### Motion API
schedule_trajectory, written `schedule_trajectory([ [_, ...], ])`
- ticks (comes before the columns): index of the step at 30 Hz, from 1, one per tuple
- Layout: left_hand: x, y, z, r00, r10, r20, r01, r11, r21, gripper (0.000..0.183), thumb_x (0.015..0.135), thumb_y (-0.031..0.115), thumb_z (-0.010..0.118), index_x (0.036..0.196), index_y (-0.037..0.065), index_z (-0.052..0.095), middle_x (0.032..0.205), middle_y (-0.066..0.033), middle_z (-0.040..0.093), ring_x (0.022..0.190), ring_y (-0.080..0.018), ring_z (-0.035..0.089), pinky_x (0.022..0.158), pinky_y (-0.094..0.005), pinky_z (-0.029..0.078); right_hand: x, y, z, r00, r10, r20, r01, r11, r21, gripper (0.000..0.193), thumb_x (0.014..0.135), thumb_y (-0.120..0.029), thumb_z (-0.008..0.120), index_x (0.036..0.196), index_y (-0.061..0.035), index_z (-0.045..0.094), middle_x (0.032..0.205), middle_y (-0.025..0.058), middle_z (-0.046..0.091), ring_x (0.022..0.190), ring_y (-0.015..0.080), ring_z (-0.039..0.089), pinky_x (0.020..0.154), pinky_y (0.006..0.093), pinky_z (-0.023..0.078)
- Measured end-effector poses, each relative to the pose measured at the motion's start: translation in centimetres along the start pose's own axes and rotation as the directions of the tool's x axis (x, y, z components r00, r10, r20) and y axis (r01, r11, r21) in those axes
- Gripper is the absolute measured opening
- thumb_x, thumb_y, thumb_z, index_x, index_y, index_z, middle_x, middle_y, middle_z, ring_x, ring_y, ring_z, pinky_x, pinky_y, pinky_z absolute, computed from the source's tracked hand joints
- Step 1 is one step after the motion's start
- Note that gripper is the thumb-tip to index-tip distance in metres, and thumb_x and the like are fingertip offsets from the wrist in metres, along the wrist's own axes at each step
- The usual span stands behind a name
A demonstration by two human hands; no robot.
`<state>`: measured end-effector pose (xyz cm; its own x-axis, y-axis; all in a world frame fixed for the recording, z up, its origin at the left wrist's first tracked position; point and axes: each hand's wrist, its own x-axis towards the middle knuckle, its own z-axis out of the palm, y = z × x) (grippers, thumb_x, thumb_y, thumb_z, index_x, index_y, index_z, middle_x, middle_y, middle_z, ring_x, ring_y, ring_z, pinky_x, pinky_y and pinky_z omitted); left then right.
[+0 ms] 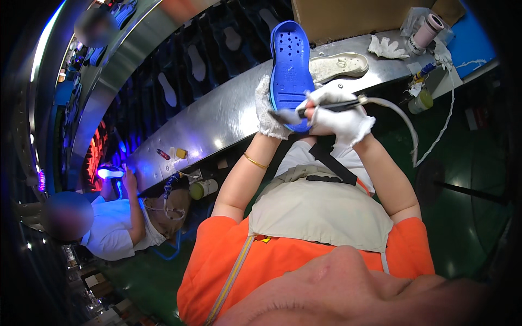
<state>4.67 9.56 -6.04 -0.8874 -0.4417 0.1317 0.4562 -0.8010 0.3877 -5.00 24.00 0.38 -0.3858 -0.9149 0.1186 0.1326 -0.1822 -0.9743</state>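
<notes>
A blue shoe sole (292, 70) with small holes at its toe end stands upright before me, over the metal ledge. My left hand (268, 108), in a white knit glove, grips it along its left edge near the heel. My gloved right hand (338, 117) is closed around the black handle of a brush (342, 105), from which a pale hose runs off to the right. The brush's head, smeared by motion, lies over the heel end of the sole; whether it touches is unclear. Behind the blue sole, an off-white sole (348, 65) rests on the ledge.
A conveyor (215, 41) carrying several soles curves behind the metal ledge (217, 117). Spare gloves (387, 48), a pink tumbler (426, 33) and a lidded jar (421, 101) are at the right. A cardboard box (348, 19) stands behind. Another person (117, 223) works at the left.
</notes>
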Motion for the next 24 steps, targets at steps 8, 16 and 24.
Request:
schedule_trajectory([
  [8, -1.0, -1.4, 3.6, 0.985, -0.063, -0.161, 0.053, 0.996, -0.066, 0.052, 0.091, 0.042, 0.034, 0.121, 0.003, 0.048, 0.113, -0.0145, 0.057, 0.098, -0.0280, 0.059, 0.087, -0.0406, 0.049, 1.9, 0.6, -0.7, 0.973, -0.172, -0.155, 0.159, 0.983, -0.092, 0.012, 0.079, -0.004, 0.063, 0.090, -0.0007, 0.061, 0.083, 0.0056, 0.064, 0.075, 0.0093, 0.060, 0.074, 0.0239, 0.049],
  [16, -1.3, -2.3, 3.5, 0.986, -0.131, -0.105, 0.125, 0.990, -0.061, 0.055, 0.090, 0.044, 0.034, 0.125, 0.003, 0.047, 0.120, -0.0186, 0.054, 0.105, -0.0342, 0.056, 0.091, -0.0448, 0.047, 3.7, 0.3, -2.4, 0.900, -0.276, -0.336, 0.281, 0.959, -0.034, 0.009, 0.081, -0.004, 0.062, 0.089, -0.0007, 0.059, 0.081, 0.0070, 0.064, 0.072, 0.0103, 0.061, 0.069, 0.0242, 0.050],
  [24, -1.4, -2.1, 2.8, 0.986, -0.160, -0.039, 0.152, 0.975, -0.165, 0.064, 0.089, 0.049, 0.035, 0.134, 0.004, 0.037, 0.125, -0.0190, 0.050, 0.109, -0.0362, 0.053, 0.094, -0.0495, 0.044, 4.1, 0.4, -3.4, 0.927, -0.201, -0.317, 0.259, 0.954, 0.153, 0.014, 0.082, -0.006, 0.062, 0.092, 0.0016, 0.058, 0.083, 0.0086, 0.064, 0.072, 0.0114, 0.061, 0.067, 0.0241, 0.050],
])
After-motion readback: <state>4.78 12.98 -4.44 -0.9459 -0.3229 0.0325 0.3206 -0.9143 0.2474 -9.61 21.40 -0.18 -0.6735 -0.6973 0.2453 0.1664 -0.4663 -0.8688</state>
